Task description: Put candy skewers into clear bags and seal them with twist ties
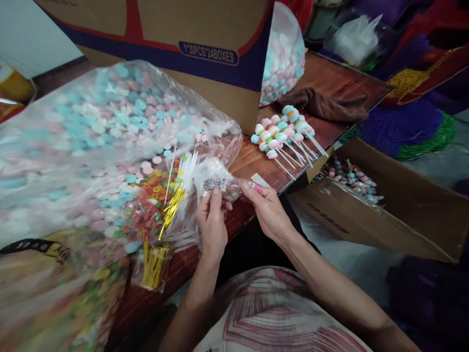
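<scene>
A small clear wrapper (pixel 229 186) with a printed label is stretched between my two hands above the table's front edge. My left hand (pixel 214 217) pinches its labelled side between thumb and fingers. My right hand (pixel 267 208) is closed on the wrapper's other end, where a pink and white part shows. Whether a candy stick is inside is hard to make out. Just left of my left hand lie white sticks (pixel 188 168), gold twist ties (pixel 173 208) and orange and red gummy rings (pixel 156 188). Several candy skewers (pixel 280 132) lie at the table's right side.
A large plastic bag (pixel 128 107) of pastel candies spreads over the left. Behind stands a big cardboard box (pixel 205 29), with another candy bag (pixel 282 63) beside it. A brown cloth (pixel 326 105) lies at the back right. An open carton (pixel 410 195) holding wrapped skewers is below right.
</scene>
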A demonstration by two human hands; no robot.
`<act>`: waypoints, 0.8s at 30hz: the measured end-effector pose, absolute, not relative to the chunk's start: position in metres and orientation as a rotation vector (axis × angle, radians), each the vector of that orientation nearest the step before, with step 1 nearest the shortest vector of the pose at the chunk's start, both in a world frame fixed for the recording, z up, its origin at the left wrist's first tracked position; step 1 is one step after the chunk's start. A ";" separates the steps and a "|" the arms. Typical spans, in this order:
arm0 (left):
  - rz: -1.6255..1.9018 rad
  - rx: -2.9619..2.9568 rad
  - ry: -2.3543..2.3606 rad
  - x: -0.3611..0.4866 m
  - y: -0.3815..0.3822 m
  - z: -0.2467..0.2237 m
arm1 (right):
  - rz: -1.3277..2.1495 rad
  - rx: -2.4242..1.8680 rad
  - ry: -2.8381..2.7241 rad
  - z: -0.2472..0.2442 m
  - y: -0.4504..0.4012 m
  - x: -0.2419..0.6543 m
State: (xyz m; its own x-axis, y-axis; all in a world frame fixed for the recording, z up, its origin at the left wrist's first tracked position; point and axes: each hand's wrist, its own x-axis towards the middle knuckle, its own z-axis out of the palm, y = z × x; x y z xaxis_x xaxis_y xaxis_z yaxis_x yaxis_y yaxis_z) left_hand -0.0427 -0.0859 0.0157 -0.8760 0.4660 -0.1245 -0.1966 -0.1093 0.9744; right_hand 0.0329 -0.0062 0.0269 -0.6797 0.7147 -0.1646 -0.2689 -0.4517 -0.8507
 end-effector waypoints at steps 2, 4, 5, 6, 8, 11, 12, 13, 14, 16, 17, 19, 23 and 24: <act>2.089 0.187 1.597 -0.045 -0.083 0.017 | 2.136 -0.645 -1.251 0.023 -0.004 0.037; 2.107 0.145 1.563 -0.046 -0.083 0.018 | 2.112 -0.574 -1.411 0.019 -0.002 0.041; 2.107 0.137 1.574 -0.047 -0.083 0.018 | 2.092 -0.542 -1.482 0.017 0.000 0.043; 2.102 0.138 1.583 -0.048 -0.083 0.017 | 2.069 -0.519 -1.539 0.015 0.002 0.044; 2.087 0.158 1.601 -0.049 -0.084 0.015 | 2.021 -0.498 -1.600 0.013 0.006 0.045; 2.076 0.218 1.654 -0.050 -0.084 0.011 | 1.958 -0.478 -1.647 0.013 0.009 0.044; 2.082 0.230 1.676 -0.050 -0.083 0.010 | 1.945 -0.464 -1.655 0.014 0.010 0.043; 2.094 0.232 1.692 -0.051 -0.083 0.009 | 1.940 -0.452 -1.652 0.015 0.010 0.043; 2.108 0.222 1.699 -0.051 -0.083 0.009 | 1.944 -0.449 -1.637 0.016 0.009 0.042; 2.130 0.175 1.693 -0.053 -0.082 0.009 | 1.968 -0.480 -1.578 0.016 0.008 0.042; 2.134 0.154 1.685 -0.053 -0.082 0.010 | 1.983 -0.510 -1.541 0.015 0.007 0.042; 2.134 0.130 1.677 -0.054 -0.081 0.012 | 2.003 -0.573 -1.467 0.013 0.005 0.042; 2.163 0.096 1.672 -0.052 -0.078 0.016 | 1.989 -0.625 -1.334 0.009 0.002 0.041; 2.180 0.083 1.669 -0.052 -0.077 0.017 | 1.969 -0.625 -1.320 0.008 0.001 0.041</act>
